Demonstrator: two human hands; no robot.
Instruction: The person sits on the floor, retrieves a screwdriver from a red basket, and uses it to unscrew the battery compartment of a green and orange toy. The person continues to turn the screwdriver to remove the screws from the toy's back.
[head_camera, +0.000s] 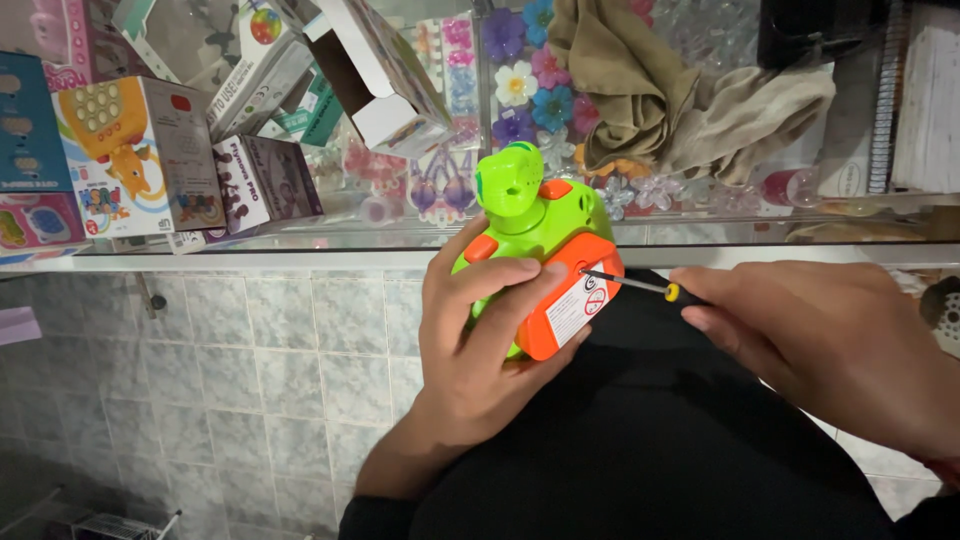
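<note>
Left hand (480, 340) grips toy (535, 230); right hand (830, 340) hides screwdriver (632, 284) handle.

My left hand (480, 335) raised from a dark sleeve, fingers and thumb curled in a firm wrap, my right hand (830, 345) coming in from the right, fingers pinched together, knuckles up, both held close before my chest

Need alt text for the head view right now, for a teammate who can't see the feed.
Seen from above, the left hand grips a green and orange plastic toy while the right hand presses a small screwdriver into its orange base. Behind them, a glass counter holds boxed toys, flower-shaped trinkets and a crumpled beige cloth.
</note>
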